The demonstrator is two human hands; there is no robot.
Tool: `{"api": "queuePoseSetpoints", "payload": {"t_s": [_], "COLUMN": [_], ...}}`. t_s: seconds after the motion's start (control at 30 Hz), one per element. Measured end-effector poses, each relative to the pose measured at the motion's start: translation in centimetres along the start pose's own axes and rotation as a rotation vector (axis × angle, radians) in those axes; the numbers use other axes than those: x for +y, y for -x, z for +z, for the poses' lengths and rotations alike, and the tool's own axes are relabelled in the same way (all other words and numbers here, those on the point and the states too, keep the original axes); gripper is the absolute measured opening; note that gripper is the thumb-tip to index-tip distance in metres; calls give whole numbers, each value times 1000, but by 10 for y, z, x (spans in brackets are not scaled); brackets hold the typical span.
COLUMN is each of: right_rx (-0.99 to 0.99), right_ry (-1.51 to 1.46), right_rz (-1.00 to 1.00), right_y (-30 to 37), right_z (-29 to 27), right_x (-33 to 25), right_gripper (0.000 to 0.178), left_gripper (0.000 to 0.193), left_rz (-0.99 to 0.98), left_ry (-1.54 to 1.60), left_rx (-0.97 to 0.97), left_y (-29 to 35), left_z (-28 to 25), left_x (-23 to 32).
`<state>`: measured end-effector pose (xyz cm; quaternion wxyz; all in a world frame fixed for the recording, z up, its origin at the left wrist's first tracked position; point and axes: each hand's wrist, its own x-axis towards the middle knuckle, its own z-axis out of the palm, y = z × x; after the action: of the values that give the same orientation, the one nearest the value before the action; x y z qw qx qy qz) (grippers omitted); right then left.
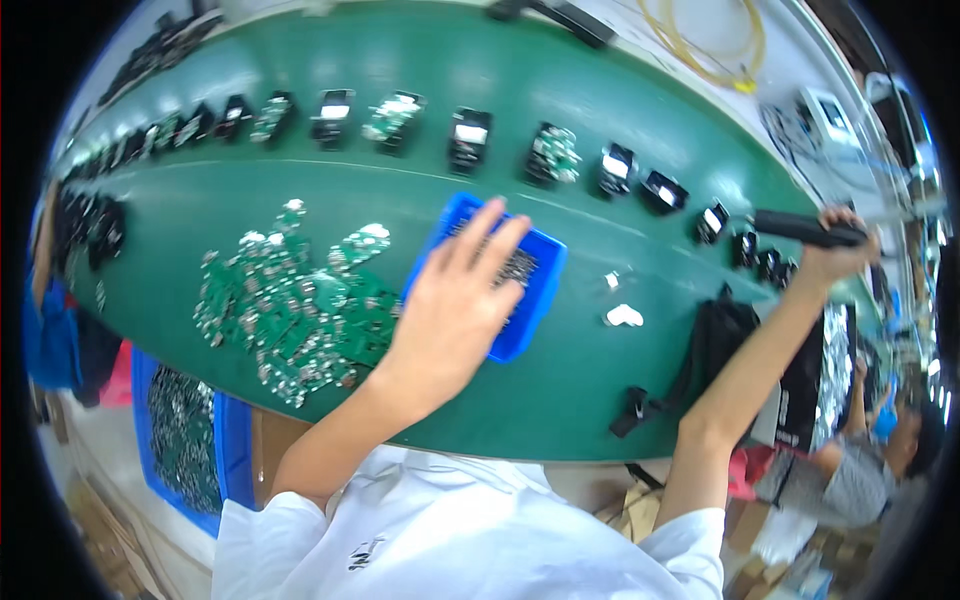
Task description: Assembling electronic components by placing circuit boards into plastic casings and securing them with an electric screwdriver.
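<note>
My left hand is over a blue tray of small metal screws. Its fingers are apart and reach across the tray; the thumb side hides part of the contents. Out to the right, my right hand is closed around a black electric screwdriver, its tip pointing left toward a small black housing. A heap of green circuit boards lies left of the tray.
Black housings stand in a curved row along the green table, some with boards on top. Two white pieces lie right of the tray, near a black bag. A blue crate of boards sits below the left edge. Another person is at right.
</note>
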<state>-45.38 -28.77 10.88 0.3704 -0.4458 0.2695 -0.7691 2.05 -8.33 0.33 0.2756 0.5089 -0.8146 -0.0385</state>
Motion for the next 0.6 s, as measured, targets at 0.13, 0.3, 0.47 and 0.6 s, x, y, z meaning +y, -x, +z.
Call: {"api": "queuePoseSetpoints", "payload": {"t_s": [0.13, 0.3, 0.47, 0.6], "right_rx": [-409, -610, -724, -744], "right_ry": [-35, -309, -512, -537], "right_rz": [-71, -269, -61, -4], "right_y": [28, 86, 170, 190], "right_z": [56, 95, 195, 206], "right_x": [-49, -56, -77, -82], "right_gripper": [38, 54, 43, 35], "left_gripper": [11, 13, 21, 25], "left_rz": [22, 22, -187, 11], "left_ry": [-54, 16, 703, 942], "left_rx": [53, 162, 121, 176], "left_y": [8, 8, 24, 24], "left_z": [-1, -5, -15, -17], "left_x": [-2, -5, 3, 33]}}
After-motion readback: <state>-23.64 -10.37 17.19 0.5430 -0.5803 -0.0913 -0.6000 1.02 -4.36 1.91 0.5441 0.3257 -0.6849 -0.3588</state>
